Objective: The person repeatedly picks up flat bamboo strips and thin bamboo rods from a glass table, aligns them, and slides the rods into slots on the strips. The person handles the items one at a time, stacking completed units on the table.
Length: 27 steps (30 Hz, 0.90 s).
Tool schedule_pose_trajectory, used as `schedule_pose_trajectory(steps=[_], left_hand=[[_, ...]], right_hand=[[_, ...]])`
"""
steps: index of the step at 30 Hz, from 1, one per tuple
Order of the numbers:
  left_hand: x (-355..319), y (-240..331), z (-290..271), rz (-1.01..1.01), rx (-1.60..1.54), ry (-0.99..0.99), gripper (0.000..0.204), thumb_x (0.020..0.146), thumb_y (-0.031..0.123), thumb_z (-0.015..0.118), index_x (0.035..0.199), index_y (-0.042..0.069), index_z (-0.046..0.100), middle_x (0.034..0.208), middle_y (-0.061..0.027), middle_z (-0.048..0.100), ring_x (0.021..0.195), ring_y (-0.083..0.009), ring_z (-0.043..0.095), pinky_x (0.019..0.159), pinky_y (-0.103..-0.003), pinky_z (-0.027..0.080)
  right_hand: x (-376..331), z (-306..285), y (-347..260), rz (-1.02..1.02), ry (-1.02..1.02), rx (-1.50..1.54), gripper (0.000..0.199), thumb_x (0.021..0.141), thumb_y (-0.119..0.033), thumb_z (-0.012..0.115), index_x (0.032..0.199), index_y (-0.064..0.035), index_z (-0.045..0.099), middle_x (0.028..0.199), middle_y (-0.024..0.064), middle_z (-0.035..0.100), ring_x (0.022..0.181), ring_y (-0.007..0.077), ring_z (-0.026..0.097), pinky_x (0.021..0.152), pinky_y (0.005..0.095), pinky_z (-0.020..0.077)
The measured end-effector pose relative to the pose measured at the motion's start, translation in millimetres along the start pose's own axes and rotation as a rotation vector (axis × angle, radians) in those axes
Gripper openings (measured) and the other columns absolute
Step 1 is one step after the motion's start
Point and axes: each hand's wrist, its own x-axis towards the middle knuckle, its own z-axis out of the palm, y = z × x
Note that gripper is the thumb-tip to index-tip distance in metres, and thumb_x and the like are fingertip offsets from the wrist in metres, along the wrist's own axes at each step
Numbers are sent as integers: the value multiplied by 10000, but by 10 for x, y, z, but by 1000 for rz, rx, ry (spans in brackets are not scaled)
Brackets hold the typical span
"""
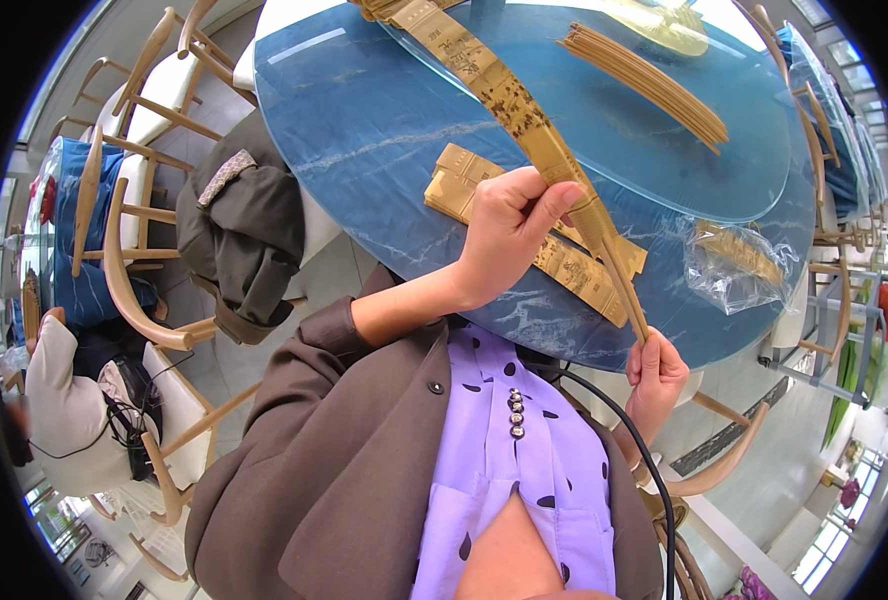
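A long gold printed paper strip, looking like joined chopstick sleeves [504, 95], slants from the table's far edge toward me. My left hand [509, 235] pinches it between thumb and fingers above the table. My right hand [656, 372] grips the near ends of thin brown chopsticks [624, 285], whose far ends meet the gold paper just past my left hand. Whether they are inside it I cannot tell. Under my hands lie more flat gold sleeves [584, 278], and a stack of gold sleeves [454, 185] sits left of them.
On the round glass turntable [564, 100] lies a bundle of brown chopsticks [649, 85], near a yellow-gold object [664, 22]. A clear plastic bag [739, 262] with gold sleeves rests at the table's right. Wooden chairs [144, 210] stand left, one with a dark jacket [244, 225].
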Motion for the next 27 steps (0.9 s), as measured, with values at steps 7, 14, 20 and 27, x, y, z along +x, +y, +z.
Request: schedule_pose_trajectory(steps=[7, 14, 20, 27], left_hand=[[-22, 26, -42, -60, -17, -72, 282, 1026, 219, 595, 931, -32, 682, 710, -12, 617, 635, -57, 542, 564, -224, 437], [128, 94, -91, -29, -61, 97, 412, 1088, 329, 446, 949, 8, 665, 690, 43, 543, 570, -7, 348, 499, -189, 278], [43, 136, 11, -31, -268, 127, 299, 1084, 232, 470, 975, 9, 636, 673, 60, 489, 570, -10, 359, 504, -188, 287], [88, -27, 24, 73, -125, 190, 220, 1046, 168, 559, 885, 18, 567, 691, 53, 426, 647, -29, 340, 543, -223, 294]], right_hand=[[-11, 9, 14, -16, -8, 25, 238, 1008, -149, 615, 1102, 54, 697, 680, 7, 538, 574, 50, 443, 486, 184, 298], [-63, 66, -93, -30, 4, -79, 245, 1011, -153, 611, 1103, 58, 695, 681, -2, 526, 576, 47, 432, 495, 187, 292], [-82, 171, -70, -64, 42, -72, 246, 1013, -155, 606, 1099, 58, 694, 671, -5, 518, 573, 49, 427, 498, 191, 295], [-77, 159, -79, -72, 66, -108, 245, 1009, -151, 612, 1099, 61, 695, 673, 1, 524, 574, 50, 429, 499, 192, 296]])
